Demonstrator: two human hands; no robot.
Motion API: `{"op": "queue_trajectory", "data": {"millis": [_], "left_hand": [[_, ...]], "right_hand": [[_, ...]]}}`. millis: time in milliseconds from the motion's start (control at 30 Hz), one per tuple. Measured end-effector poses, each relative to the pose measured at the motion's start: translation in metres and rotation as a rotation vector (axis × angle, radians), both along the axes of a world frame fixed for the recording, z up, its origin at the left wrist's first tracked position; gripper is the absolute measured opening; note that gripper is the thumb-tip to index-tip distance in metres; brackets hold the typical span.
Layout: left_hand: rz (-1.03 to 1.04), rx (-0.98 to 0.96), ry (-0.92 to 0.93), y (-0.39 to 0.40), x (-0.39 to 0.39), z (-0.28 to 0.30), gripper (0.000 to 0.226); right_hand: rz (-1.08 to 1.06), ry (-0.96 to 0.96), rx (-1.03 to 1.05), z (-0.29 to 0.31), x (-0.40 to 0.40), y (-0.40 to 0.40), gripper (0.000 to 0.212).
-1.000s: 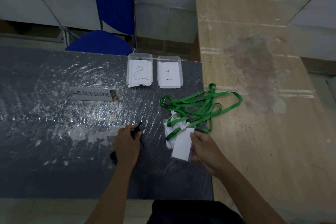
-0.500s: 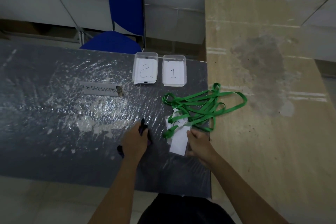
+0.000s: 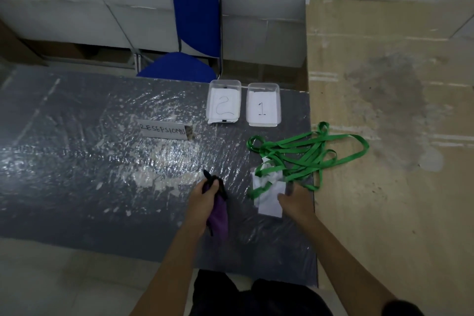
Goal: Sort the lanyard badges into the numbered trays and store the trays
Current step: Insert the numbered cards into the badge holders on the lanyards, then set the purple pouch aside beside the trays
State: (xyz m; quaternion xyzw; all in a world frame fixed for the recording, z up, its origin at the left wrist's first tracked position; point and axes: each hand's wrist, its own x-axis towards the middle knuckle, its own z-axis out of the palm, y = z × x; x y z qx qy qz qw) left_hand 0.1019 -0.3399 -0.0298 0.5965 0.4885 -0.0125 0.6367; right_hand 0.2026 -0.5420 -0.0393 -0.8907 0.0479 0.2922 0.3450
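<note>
Grey table (image 3: 77, 187) under wrinkled clear film, seen from above; bare wooden surface (image 3: 384, 213) adjoining on the right. At the far edge, two clear trays side by side, apart from each other: tray marked 2 (image 3: 224, 84) on the left, tray marked 1 (image 3: 264, 124) on the right, each lined with white numbered paper. In front of the trays, a tangle of green lanyards (image 3: 307, 151) spread across the seam between table and wood, with white badges (image 3: 269, 195) piled at its near end on the table. Right hand (image 3: 297, 202) resting at the near right corner of the badge pile, thumb on the frontmost card; grasp of the remaining fingers impossible to tell. Left hand (image 3: 205, 202) clenched around a purple and black item (image 3: 219, 215), identity unclear, just left of the badges. Handwritten paper label (image 3: 164, 129) flat on the table left of the trays. Blue chair (image 3: 195, 20) beyond the far edge.
</note>
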Motion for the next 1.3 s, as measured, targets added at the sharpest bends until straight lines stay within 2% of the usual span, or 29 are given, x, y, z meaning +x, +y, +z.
{"op": "queue_trajectory", "data": {"millis": [100, 133, 300, 400, 467, 533, 600, 700, 733, 833, 900, 967, 1100, 1167, 1233, 1300], "left_hand": [[0.085, -0.233, -0.084, 0.014, 0.003, 0.006, 0.018], [0.104, -0.303, -0.113, 0.019, 0.006, 0.009, 0.021], [0.121, -0.497, -0.259, 0.039, 0.018, 0.029, 0.031], [0.125, -0.503, -0.310, 0.052, 0.028, 0.040, 0.041], [0.100, -0.442, -0.322, 0.062, 0.034, 0.046, 0.055], [0.000, -0.358, -0.355, 0.071, 0.037, 0.056, 0.058], [-0.123, -0.288, -0.390, 0.078, 0.039, 0.066, 0.047], [-0.243, -0.299, -0.404, 0.089, 0.040, 0.082, 0.023], [-0.304, -0.271, -0.424, 0.094, 0.039, 0.086, 0.025], [-0.437, -0.151, -0.496, 0.106, 0.032, 0.093, 0.071], [-0.498, -0.090, -0.533, 0.110, 0.031, 0.099, 0.076], [-0.649, 0.109, -0.543, 0.116, 0.032, 0.102, 0.074], [-0.879, 0.529, -0.520, 0.129, 0.041, 0.110, 0.086], [-0.945, 0.740, -0.526, 0.131, 0.047, 0.119, 0.075], [-0.973, 0.818, -0.544, 0.135, 0.051, 0.125, 0.061], [-0.956, 0.726, -0.528, 0.138, 0.054, 0.127, 0.065]], "right_hand": [[-0.029, -0.251, 0.085, 0.008, -0.014, 0.019, 0.025], [-0.027, -0.271, 0.149, 0.017, -0.019, 0.030, 0.027], [0.063, 0.018, 0.402, 0.041, -0.042, 0.086, 0.027], [0.032, -0.001, 0.458, 0.050, -0.041, 0.107, 0.014], [0.018, -0.049, 0.466, 0.059, -0.037, 0.116, 0.007], [0.043, -0.079, 0.440, 0.066, -0.031, 0.125, 0.010], [0.053, -0.096, 0.422, 0.073, -0.024, 0.132, 0.013], [0.010, -0.127, 0.435, 0.084, -0.014, 0.140, 0.015], [-0.003, -0.131, 0.449, 0.087, -0.011, 0.142, 0.015], [-0.056, -0.115, 0.503, 0.099, -0.005, 0.145, 0.017], [-0.094, -0.086, 0.540, 0.108, -0.001, 0.145, 0.021], [-0.112, -0.041, 0.582, 0.115, 0.002, 0.145, 0.021], [-0.117, 0.110, 0.694, 0.125, 0.008, 0.141, 0.009], [-0.110, 0.155, 0.741, 0.128, 0.012, 0.140, 0.007], [-0.130, 0.173, 0.795, 0.133, 0.016, 0.139, 0.011], [-0.142, 0.159, 0.826, 0.136, 0.018, 0.138, 0.018]]}}
